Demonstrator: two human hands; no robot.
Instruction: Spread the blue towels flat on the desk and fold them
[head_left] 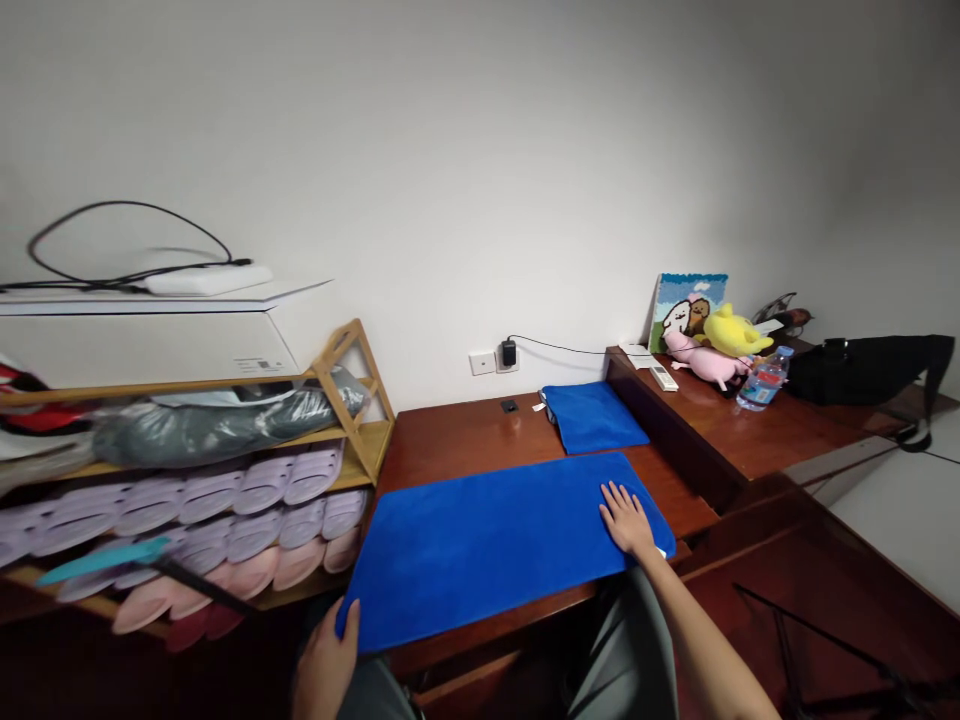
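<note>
A blue towel [495, 550] lies spread flat across the reddish-brown desk [442, 440], its long side running left to right. At its near left corner is my left hand [328, 655], thumb on top and the other fingers mostly hidden at the edge, pinching the cloth. My right hand [625, 517] rests palm down near the towel's right end, fingers stretched out. A small white tag [661, 552] shows by the right wrist. Farther back on the desk sits a second blue cloth [596, 417], folded, with a white label at its left edge.
On the left, a wooden rack [360, 440] holds several lilac slippers [259, 485] and a white box [150, 345]. To the right, a raised desktop bears plush toys [709, 360], a water bottle [765, 380] and a black bag [862, 370]. A charger [509, 352] is plugged into the wall.
</note>
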